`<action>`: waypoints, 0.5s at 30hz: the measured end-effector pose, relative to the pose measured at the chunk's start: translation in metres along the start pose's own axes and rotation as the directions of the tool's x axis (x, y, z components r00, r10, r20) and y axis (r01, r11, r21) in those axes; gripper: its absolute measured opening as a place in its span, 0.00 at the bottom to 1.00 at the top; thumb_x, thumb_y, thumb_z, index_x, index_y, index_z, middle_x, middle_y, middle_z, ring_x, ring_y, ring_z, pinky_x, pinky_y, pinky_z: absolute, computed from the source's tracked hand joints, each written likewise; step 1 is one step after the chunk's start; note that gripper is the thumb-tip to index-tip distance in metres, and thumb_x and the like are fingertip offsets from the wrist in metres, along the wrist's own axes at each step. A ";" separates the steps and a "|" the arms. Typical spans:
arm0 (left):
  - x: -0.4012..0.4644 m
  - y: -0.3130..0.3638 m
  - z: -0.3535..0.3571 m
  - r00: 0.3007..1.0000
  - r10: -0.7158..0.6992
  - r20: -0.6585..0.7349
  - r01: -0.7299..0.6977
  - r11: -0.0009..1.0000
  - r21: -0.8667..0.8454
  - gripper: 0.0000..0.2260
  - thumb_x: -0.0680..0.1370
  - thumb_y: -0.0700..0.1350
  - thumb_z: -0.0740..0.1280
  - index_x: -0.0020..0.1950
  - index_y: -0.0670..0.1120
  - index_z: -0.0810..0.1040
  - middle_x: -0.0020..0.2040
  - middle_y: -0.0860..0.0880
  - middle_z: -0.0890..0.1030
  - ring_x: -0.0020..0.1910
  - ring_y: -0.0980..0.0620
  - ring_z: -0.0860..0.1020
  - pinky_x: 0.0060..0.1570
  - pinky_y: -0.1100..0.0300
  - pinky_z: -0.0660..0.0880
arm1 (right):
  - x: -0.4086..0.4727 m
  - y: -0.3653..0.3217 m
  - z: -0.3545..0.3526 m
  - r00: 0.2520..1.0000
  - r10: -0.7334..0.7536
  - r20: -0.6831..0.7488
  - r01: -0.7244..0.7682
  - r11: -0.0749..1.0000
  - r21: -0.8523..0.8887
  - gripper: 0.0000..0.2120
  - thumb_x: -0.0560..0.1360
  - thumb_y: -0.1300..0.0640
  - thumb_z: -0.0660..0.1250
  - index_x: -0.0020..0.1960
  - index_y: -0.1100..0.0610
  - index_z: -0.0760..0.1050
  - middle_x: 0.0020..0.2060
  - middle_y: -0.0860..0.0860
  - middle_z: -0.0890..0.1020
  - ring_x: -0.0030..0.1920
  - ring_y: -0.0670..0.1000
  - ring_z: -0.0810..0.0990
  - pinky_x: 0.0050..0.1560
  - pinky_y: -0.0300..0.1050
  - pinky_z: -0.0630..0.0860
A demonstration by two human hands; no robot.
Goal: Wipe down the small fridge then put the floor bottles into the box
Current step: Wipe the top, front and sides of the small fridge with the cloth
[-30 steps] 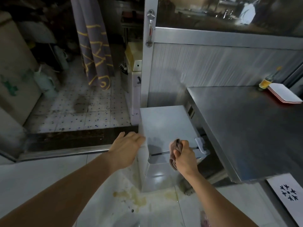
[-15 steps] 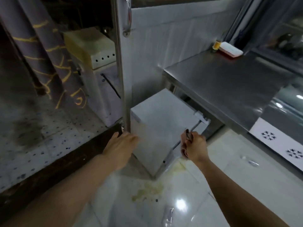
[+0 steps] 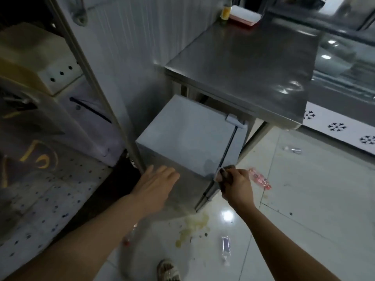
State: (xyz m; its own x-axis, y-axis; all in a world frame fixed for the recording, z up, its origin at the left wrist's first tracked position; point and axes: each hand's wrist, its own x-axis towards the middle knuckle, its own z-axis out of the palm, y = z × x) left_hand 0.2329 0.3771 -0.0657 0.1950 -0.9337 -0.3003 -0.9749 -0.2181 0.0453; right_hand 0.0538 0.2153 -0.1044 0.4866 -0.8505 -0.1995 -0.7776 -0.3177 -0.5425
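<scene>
Small fridge (image 3: 188,134) on floor, tucked partly under steel table (image 3: 253,63). Right hand (image 3: 235,184) grips dark cloth (image 3: 223,175) at its front top corner. Left hand (image 3: 156,183), fingers straight, flat against fridge's left side. Pink bottle (image 3: 260,179) on floor just right of right hand; clear bottle (image 3: 226,247) nearer the person.

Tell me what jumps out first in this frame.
The small grey fridge sits centre frame under the steel table, left hand flat on its side, right hand gripping a cloth at its front corner. Bottles litter the tiles: pink, clear.
</scene>
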 end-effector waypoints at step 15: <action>0.113 -0.088 0.063 0.991 0.136 -0.002 -0.136 0.990 0.032 0.31 0.76 0.44 0.63 0.76 0.49 0.52 0.77 0.44 0.48 0.75 0.48 0.53 0.70 0.47 0.50 | 0.019 0.025 0.088 0.968 -0.229 -0.102 0.156 0.870 -0.467 0.26 0.77 0.60 0.64 0.74 0.57 0.65 0.72 0.57 0.66 0.73 0.59 0.62 0.72 0.57 0.61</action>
State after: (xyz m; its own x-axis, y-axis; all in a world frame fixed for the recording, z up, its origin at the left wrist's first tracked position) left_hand 0.3343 0.3091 -0.1633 0.0605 -0.9553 -0.2894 -0.9953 -0.0796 0.0548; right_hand 0.0782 0.2284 -0.1936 0.6083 -0.7936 0.0145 -0.7867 -0.6052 -0.1221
